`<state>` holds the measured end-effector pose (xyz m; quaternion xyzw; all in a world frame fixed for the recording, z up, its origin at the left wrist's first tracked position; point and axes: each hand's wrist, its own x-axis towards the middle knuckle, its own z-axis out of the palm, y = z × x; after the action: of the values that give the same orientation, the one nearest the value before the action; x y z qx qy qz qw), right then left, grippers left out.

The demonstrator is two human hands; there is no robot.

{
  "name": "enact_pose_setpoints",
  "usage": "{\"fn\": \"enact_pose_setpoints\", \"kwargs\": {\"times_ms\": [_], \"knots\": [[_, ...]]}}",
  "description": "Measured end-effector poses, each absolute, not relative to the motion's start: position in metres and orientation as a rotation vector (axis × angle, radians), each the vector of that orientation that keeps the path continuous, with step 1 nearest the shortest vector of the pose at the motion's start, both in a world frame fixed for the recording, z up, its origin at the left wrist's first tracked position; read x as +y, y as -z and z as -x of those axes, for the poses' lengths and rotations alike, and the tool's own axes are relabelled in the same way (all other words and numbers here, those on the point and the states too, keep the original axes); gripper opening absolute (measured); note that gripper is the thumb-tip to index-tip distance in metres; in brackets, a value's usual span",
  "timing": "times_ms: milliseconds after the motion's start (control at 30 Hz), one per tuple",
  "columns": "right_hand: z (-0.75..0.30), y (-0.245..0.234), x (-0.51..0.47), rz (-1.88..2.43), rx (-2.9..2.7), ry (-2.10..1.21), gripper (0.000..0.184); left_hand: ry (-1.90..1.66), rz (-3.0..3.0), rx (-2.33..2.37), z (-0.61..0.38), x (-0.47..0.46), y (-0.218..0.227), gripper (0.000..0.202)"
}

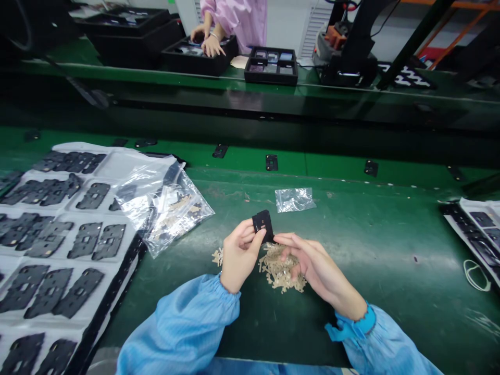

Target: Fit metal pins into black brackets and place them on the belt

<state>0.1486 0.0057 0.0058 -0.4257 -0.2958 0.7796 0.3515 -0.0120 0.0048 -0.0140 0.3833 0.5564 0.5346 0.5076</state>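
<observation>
My left hand (239, 253) pinches a small flat black part (262, 224) between thumb and fingers, holding it upright above the green bench. My right hand (308, 263) is beside it, fingers curled, fingertips reaching the lower edge of the same part. Under both hands lies a heap of small beige pieces (279, 271). Both arms wear blue sleeves.
A white tray (117, 166) with several black parts fills the left. Clear plastic bags (164, 205) lie against it; a small empty bag (294, 199) sits further back. Another tray (474, 226) is at right. Across the conveyor, a person in pink (234, 18) handles black trays (271, 65).
</observation>
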Motion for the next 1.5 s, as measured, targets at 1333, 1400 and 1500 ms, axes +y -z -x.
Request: {"fn": "enact_pose_setpoints", "kwargs": {"times_ms": [1333, 1400, 1500], "knots": [[-0.151, 0.012, 0.005, 1.126, -0.645, -2.106, 0.015, -1.040, -0.666, 0.936, 0.019, 0.004, 0.005, 0.034], [-0.151, 0.011, 0.005, 1.046, -0.551, -2.220, 0.021, -1.033, -0.632, 0.862, 0.018, 0.003, 0.003, 0.031], [-0.149, 0.008, 0.005, 0.923, -0.491, -2.252, 0.022, -1.069, -0.568, 0.824, 0.015, 0.003, 0.003, 0.025]]}}
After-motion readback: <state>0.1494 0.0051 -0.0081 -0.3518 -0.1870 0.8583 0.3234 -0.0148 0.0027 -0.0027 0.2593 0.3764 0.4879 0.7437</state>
